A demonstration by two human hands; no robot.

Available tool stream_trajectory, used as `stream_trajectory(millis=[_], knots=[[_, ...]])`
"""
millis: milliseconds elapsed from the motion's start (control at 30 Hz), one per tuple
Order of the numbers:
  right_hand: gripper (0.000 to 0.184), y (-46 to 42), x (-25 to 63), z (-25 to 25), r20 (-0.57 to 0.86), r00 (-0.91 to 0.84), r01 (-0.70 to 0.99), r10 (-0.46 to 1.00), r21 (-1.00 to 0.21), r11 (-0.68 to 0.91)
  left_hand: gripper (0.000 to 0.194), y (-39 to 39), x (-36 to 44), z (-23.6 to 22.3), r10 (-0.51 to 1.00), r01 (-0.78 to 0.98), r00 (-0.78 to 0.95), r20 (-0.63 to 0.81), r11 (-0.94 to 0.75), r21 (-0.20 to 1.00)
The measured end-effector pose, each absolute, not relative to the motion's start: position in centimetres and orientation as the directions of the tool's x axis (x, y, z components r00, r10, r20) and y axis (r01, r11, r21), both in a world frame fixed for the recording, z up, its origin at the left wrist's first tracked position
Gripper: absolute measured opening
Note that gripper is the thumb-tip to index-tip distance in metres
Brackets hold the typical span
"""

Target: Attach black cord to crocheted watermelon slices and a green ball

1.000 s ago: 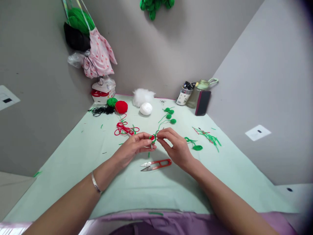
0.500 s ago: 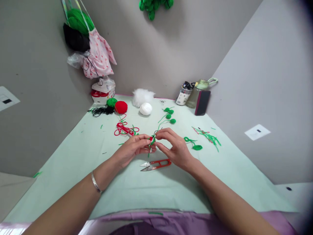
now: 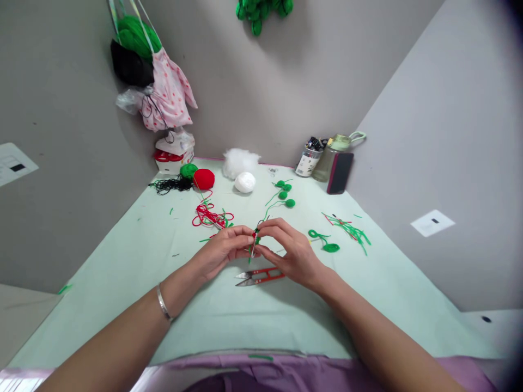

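Between my hands is a small red, green and white crochet piece (image 3: 255,238), partly covered by fingers, with strands of yarn trailing from it. My left hand (image 3: 226,246) pinches its left side between thumb and fingers. On the other side my right hand (image 3: 288,247) has its thumb and fingertips closed against the piece. Whether a needle or hook is among those fingers is too small to tell. Just below lie red-handled thread snips (image 3: 259,276), blades pointing left, their handle end partly behind my right hand.
A red yarn ball (image 3: 204,179), tangled red yarn (image 3: 210,215) and black yarn (image 3: 171,184) lie to the left. A white yarn ball (image 3: 244,182) sits before fluffy stuffing (image 3: 240,163). Rightward are a green crocheted leaf (image 3: 330,247), yarn scraps (image 3: 351,231) and a phone (image 3: 340,173) against a bottle (image 3: 324,163).
The crochet piece has turned, so less of its red shows. My right hand has moved slightly lower and left, now overlapping the snips' handle. My left hand keeps its pinch.
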State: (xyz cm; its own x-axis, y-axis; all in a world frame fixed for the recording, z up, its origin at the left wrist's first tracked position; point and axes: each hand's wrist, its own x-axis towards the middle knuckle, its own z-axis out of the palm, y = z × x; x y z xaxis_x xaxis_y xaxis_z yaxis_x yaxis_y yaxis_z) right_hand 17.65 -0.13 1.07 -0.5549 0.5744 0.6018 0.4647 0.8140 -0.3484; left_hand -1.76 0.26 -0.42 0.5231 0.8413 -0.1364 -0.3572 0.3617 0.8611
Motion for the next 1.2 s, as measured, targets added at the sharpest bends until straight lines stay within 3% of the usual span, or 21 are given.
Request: stream_trajectory(millis=[167, 433, 633, 833, 1200], knots=[[0.014, -0.4, 17.4, 1.3, 0.615, -0.566, 0.491, 0.548, -0.282, 0.824, 0.01, 0.3, -1.9, -0.2, 0.824, -0.368, 0.55, -0.137, 0.386, 0.846], [0.019, -0.7, 17.4, 1.0, 0.595, -0.709, 0.572, 0.378, 0.172, 0.802, 0.013, 0.6, -1.8, -1.1, 0.861, -0.398, 0.482, -0.165, 0.383, 0.834], [0.02, -1.1, 16.9, 1.4, 0.617, -0.729, 0.581, 0.296, 0.33, 0.743, 0.016, 0.4, -1.5, -1.3, 0.866, -0.472, 0.466, -0.181, 0.417, 0.777], [0.013, -1.4, 16.5, 0.7, 0.65, -0.752, 0.422, 0.109, 0.349, 0.837, 0.023, 0.5, -1.3, -1.4, 0.89, -0.496, 0.397, -0.225, 0.414, 0.764], [0.016, -2.0, 15.7, -0.4, 0.625, -0.754, 0.368, 0.202, 0.147, 0.918, 0.019, 0.9, -1.2, -2.5, 0.919, -0.553, 0.329, -0.218, 0.375, 0.744]])
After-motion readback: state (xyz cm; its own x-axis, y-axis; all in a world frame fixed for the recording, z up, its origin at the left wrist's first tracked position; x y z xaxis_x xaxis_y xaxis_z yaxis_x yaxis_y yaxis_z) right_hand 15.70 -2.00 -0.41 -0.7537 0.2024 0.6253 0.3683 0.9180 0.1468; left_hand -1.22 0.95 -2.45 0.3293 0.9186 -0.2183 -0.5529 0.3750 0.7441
